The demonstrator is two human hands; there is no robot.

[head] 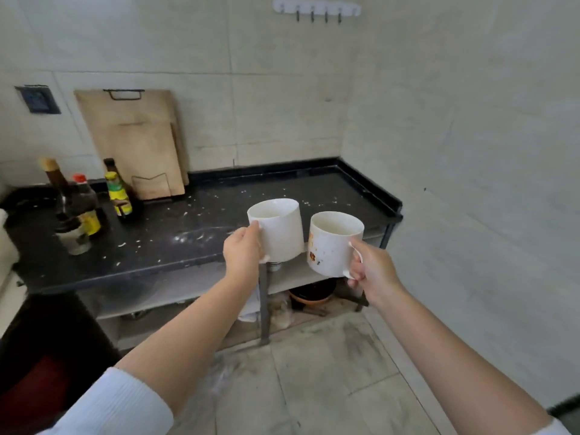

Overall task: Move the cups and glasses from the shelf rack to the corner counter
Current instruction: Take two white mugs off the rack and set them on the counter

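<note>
My left hand [243, 249] grips a plain white mug [279, 229] by its handle side. My right hand [372, 273] holds a second white mug [331, 244] with orange marks, fingers curled through its handle. Both mugs are upright, empty and side by side in the air, over the front edge of the black corner counter [266, 189]. The shelf rack is out of view.
Bottles of sauce and oil [117, 193] stand at the counter's left, with a jar [75, 238] in front. Wooden cutting boards [138, 142] lean on the back wall. White crumbs dot the counter. A lower shelf and a pot [310, 295] sit beneath.
</note>
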